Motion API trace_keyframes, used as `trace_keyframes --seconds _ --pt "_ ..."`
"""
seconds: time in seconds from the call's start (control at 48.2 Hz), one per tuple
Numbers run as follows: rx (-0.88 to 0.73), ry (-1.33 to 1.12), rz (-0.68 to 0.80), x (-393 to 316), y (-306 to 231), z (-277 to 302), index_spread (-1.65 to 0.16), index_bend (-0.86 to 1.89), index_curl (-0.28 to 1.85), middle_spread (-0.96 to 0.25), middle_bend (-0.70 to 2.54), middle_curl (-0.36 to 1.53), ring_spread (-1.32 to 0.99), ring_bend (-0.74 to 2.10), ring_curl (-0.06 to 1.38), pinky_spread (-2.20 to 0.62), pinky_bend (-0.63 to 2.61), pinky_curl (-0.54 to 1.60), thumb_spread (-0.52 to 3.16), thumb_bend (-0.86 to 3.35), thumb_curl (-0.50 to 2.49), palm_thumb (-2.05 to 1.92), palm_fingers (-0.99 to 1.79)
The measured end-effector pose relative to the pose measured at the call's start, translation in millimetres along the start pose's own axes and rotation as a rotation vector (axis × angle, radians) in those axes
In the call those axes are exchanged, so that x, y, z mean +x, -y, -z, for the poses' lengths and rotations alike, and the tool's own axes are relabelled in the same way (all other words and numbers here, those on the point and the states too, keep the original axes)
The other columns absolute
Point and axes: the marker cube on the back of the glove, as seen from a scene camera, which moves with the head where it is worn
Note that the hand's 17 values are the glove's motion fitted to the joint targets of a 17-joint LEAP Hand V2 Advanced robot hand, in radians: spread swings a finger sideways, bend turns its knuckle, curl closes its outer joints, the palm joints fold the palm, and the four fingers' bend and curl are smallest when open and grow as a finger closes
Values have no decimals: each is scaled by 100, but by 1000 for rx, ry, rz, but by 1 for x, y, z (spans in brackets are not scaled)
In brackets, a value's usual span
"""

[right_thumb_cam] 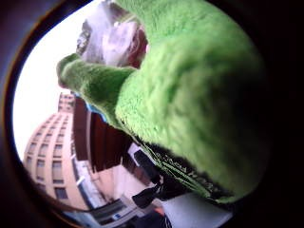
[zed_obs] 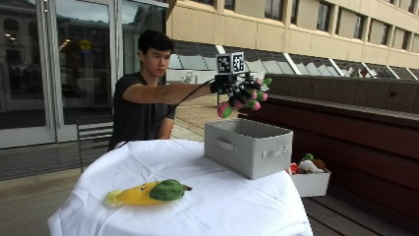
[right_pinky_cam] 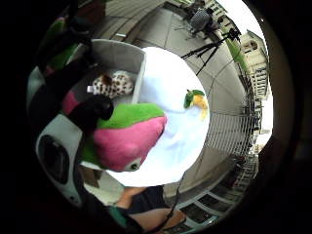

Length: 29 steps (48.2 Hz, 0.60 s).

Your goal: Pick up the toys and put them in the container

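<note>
I have the right hand (zed_obs: 237,91) clenched round the green-and-pink plush toy (zed_obs: 243,101), held up above the grey container (zed_obs: 247,146) — I'd lower over its open middle, clear of the rim, before uncurling — yellow-green toy (zed_obs: 149,192) waits on the desk (zed_obs: 223,201).

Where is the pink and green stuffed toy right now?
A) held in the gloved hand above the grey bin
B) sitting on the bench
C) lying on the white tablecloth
A: in the outside view the gloved right hand grips the pink and green toy in the air over the grey container.
</note>
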Motion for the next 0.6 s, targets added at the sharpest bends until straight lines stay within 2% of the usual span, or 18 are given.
trace_keyframes --seconds 0.041,0.062,0.166,0.29,0.435,0.601 --pt "-1 0 14 0 0 -2 -33 -2 20 -20 41 52 -28 113 45 -35 123 53 68 -20 72 8 23" --pt "4 -4 22 0 0 -2 -32 0 20 -17 39 52 -25 111 45 -33 127 54 70 -20 69 0 17" --pt "39 -13 46 -1 1 0 -31 2 13 -5 38 49 -17 107 38 -24 137 51 77 -15 59 -13 14" --pt "104 -119 67 -1 -1 4 -32 11 13 4 41 49 -9 100 34 -13 138 49 79 -15 49 -18 -1" --pt "122 -178 53 25 1 10 -33 17 17 5 40 47 -4 91 30 -5 133 45 83 -12 40 -16 -5" --pt "139 -234 -22 91 -2 24 -34 17 21 0 36 46 -2 81 26 0 127 41 85 -11 33 -14 -7"
